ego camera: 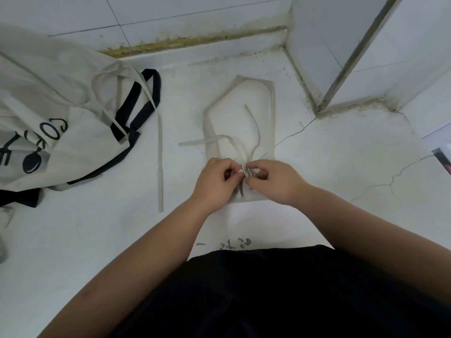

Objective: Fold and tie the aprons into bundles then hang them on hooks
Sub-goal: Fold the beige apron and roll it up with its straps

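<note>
While the folded apron (256, 196) lies on the floor (97, 240) right under them, both hands are busy with its ties (234, 142): the left hand (214, 178) and the right hand (271, 180) each pinch the strands where they meet between the fingertips. To me this looks like a knot being made on top of the bundle. The free ends trail away beyond the hands, and the neck loop (272, 106) lies spread flat further out.

The risk I see is a slack knot. If either pinch slips before the strands are pulled tight, the folds underneath could spring open. The loose ends could also catch in the neck loop, which is probably needed free for the hook.

Well off to the left of the left hand is a heap of other aprons (48, 106). One long strap (159, 154) from it runs down toward the person.
</note>
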The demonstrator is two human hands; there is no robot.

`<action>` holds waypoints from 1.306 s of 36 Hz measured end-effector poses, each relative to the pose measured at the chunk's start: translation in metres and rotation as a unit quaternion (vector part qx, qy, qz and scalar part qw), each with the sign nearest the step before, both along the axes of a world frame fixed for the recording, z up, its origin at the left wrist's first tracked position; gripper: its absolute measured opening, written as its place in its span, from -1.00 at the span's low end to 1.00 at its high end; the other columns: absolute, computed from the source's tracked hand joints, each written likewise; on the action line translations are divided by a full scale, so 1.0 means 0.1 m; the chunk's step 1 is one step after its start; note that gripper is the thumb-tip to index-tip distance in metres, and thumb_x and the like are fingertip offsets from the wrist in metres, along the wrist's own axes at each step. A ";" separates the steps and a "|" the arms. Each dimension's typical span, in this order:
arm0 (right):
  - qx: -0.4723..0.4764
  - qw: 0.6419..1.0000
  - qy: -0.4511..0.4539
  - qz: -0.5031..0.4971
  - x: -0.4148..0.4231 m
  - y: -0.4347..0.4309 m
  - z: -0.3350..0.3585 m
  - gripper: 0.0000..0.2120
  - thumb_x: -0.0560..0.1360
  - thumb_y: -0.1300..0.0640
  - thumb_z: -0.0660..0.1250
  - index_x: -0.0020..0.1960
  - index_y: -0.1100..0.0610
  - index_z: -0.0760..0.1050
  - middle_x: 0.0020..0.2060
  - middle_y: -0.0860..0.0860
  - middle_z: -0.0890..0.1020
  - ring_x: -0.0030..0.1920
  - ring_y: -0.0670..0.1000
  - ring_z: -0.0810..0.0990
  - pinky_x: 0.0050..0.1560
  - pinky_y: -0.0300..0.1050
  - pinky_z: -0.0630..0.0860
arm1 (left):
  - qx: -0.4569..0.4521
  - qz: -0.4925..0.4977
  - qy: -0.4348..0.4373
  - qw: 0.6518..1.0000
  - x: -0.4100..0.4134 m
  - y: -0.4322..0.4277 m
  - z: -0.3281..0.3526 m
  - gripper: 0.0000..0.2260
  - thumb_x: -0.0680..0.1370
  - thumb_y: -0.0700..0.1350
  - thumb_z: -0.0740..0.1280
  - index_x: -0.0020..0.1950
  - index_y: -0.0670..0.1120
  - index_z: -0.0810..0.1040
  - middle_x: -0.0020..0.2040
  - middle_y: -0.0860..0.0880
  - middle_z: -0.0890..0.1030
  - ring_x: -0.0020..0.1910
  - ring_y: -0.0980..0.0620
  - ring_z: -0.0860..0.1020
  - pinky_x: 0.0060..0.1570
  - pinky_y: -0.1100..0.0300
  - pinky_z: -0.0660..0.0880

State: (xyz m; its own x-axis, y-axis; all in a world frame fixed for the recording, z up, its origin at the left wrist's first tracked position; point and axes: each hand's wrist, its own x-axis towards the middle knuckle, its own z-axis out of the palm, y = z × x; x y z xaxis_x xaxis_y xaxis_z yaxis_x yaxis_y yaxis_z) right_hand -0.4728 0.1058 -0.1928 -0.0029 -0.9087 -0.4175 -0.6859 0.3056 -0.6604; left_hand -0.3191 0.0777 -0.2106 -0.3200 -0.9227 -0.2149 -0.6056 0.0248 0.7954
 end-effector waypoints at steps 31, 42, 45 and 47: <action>-0.014 0.982 -0.152 -0.112 0.20 -0.15 -0.01 -0.75 0.58 0.12 0.22 -0.27 0.12 0.38 -0.41 -0.03 0.39 -0.39 -0.07 0.34 -0.39 -0.27 0.27 | 0.133 0.188 0.226 0.947 0.02 0.11 0.05 -0.88 0.62 -0.19 0.22 -0.08 -0.04 0.49 -0.26 0.09 0.57 -0.27 0.16 0.48 -0.19 0.37 0.42; 0.024 0.977 -0.205 -0.053 0.09 -0.10 0.09 -0.74 0.56 0.13 0.28 -0.30 0.13 0.51 -0.38 -0.04 0.50 -0.44 -0.20 0.37 -0.36 -0.43 0.31 | 0.148 0.134 0.191 0.961 0.03 0.09 0.14 -0.85 0.56 -0.21 0.27 -0.07 -0.28 0.58 -0.23 -0.06 0.55 -0.25 0.09 0.49 -0.17 0.27 0.42; 0.029 0.984 -0.170 -0.036 0.09 -0.11 0.10 -0.74 0.52 0.16 0.29 -0.24 0.34 0.52 -0.33 0.08 0.47 -0.34 -0.08 0.36 -0.25 -0.19 0.28 | 0.198 0.114 0.235 0.945 0.10 0.06 0.15 -0.88 0.54 -0.17 0.35 -0.15 -0.19 0.62 -0.10 0.00 0.65 -0.13 0.10 0.57 -0.02 0.23 0.48; 0.043 0.988 -0.149 -0.015 0.12 -0.12 0.11 -0.78 0.49 0.17 0.29 -0.26 0.30 0.52 -0.32 0.08 0.47 -0.29 -0.03 0.36 -0.21 -0.13 0.27 | 0.208 0.116 0.255 0.937 0.13 0.04 0.13 -0.81 0.53 -0.19 0.37 -0.29 -0.06 0.62 -0.15 0.05 0.66 -0.17 0.12 0.58 -0.08 0.30 0.49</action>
State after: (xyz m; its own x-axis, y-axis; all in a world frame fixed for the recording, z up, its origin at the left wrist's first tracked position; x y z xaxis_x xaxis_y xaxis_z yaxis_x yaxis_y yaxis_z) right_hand -0.4612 0.0935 -0.1816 0.1056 -0.8716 -0.4788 -0.4556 0.3855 -0.8024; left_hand -0.3064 0.0820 -0.1978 -0.2803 -0.8502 -0.4457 -0.0938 -0.4378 0.8942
